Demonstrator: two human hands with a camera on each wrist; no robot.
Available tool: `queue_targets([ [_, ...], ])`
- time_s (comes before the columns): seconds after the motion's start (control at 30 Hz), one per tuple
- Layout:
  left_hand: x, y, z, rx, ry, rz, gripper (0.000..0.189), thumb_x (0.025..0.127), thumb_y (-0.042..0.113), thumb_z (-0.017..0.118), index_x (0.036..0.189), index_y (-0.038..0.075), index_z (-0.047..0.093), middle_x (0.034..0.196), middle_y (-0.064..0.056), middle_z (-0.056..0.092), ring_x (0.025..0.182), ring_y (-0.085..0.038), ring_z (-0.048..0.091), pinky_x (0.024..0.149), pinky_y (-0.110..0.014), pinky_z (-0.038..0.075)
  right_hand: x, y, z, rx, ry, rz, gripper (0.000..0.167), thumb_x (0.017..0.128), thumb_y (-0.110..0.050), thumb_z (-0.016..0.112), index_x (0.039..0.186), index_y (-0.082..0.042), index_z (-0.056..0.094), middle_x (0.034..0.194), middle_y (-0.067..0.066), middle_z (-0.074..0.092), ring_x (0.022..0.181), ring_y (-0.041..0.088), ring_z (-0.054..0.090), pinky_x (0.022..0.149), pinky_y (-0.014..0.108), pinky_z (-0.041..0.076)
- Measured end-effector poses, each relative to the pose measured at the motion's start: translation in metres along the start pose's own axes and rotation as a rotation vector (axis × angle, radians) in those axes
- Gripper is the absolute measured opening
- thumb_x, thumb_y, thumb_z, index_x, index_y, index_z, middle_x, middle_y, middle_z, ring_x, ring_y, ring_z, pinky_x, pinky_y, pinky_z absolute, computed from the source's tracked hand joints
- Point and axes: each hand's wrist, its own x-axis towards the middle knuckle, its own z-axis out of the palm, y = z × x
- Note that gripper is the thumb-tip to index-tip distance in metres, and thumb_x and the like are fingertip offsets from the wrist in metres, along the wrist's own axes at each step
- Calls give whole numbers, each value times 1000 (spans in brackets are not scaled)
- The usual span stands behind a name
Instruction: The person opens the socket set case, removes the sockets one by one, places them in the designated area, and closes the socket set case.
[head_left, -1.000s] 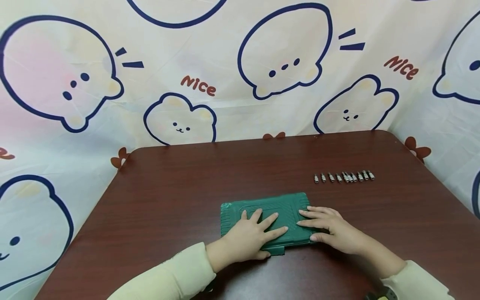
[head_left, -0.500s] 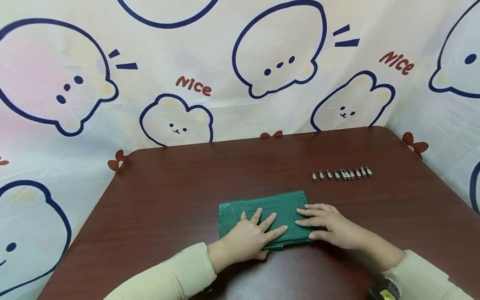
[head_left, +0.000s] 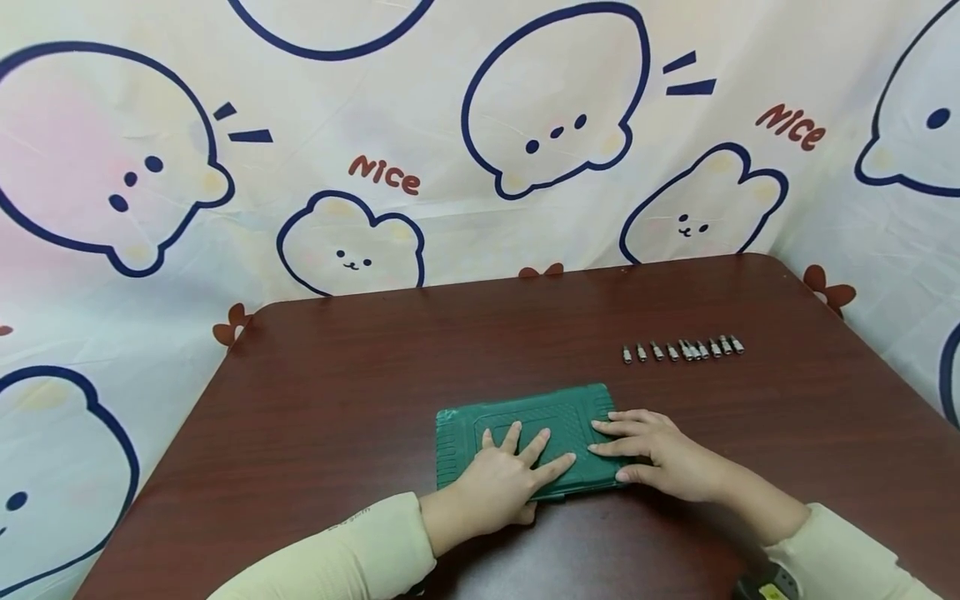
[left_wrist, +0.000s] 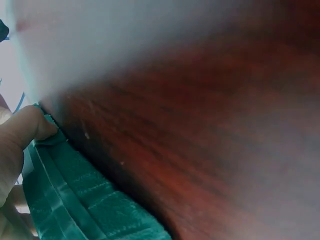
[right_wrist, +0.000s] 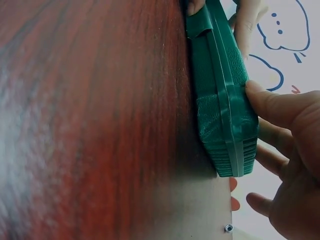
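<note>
A green plastic case [head_left: 577, 412] with a ridged, patterned lid lies closed on the brown table. My left hand [head_left: 501, 479] spreads its fingers over the lid, its thumb down at the front edge. In the right wrist view that thumb presses on the case's latch [right_wrist: 200, 24], which lies against the front side. My right hand [head_left: 663, 454] rests straight fingertips on the right end of the lid, thumb at the front right corner. In the left wrist view the case's front side [left_wrist: 80, 195] shows beside the thumb. The case's contents are hidden.
Several small metal bits [head_left: 673, 352] stand out in a row at the back right of the table [head_left: 337, 392]. A white cloth [head_left: 465, 225] with cartoon outlines hangs behind the table and along its sides.
The latch at the case's front edge, sticking outward a second ago, has been folded in by my left thumb. The right hand stays on the lid; the head view shifts slightly.
</note>
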Motion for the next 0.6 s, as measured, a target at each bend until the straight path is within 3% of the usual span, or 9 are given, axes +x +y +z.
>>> queue_targets([
  [0.2, -1, -1, 1, -55, -7, -15, 73, 76, 53, 56, 137, 30, 23, 135, -8, 32, 115, -37, 37, 72, -48, 45, 0, 1, 2, 21, 10, -3, 39, 82, -30, 57, 119, -19, 55, 128, 7, 44, 118, 29, 31, 85, 56, 20],
  [0.3, -3, -4, -2, -185, -57, -25, 73, 77, 54, 53, 138, 29, 21, 138, -8, 26, 119, -38, 29, 79, -53, 39, -1, 3, 1, 45, 24, 23, 40, 84, -30, 55, 121, -17, 53, 128, 6, 44, 118, 27, 32, 86, 56, 23],
  [0.37, -5, -9, -5, -326, -74, -47, 73, 78, 56, 49, 138, 28, 20, 140, -8, 22, 123, -35, 24, 86, -55, 32, -1, 7, -3, 44, 85, 34, 41, 84, -25, 57, 122, -12, 52, 126, 7, 46, 116, 26, 37, 89, 50, 26],
  [0.43, -8, -20, -9, -428, -48, -72, 73, 79, 58, 46, 139, 24, 21, 140, -9, 20, 125, -33, 20, 91, -55, 25, -3, 12, -13, 23, 156, 89, 42, 84, -23, 57, 122, -9, 50, 124, 7, 47, 114, 25, 40, 91, 43, 30],
  [0.5, -12, -37, -13, -461, 2, -129, 74, 79, 60, 43, 139, 21, 21, 141, -9, 18, 126, -30, 16, 96, -51, 18, -4, 22, -30, -11, 221, 180, 45, 84, -22, 57, 124, -4, 47, 125, 13, 45, 114, 29, 39, 91, 42, 31],
  [0.6, -22, -69, -15, -357, 100, -271, 77, 79, 61, 42, 138, 17, 24, 140, -12, 20, 126, -33, 15, 98, -50, 13, -10, 43, -60, -112, 253, 368, 52, 86, -28, 54, 128, 1, 39, 127, 22, 39, 115, 38, 34, 90, 52, 25],
])
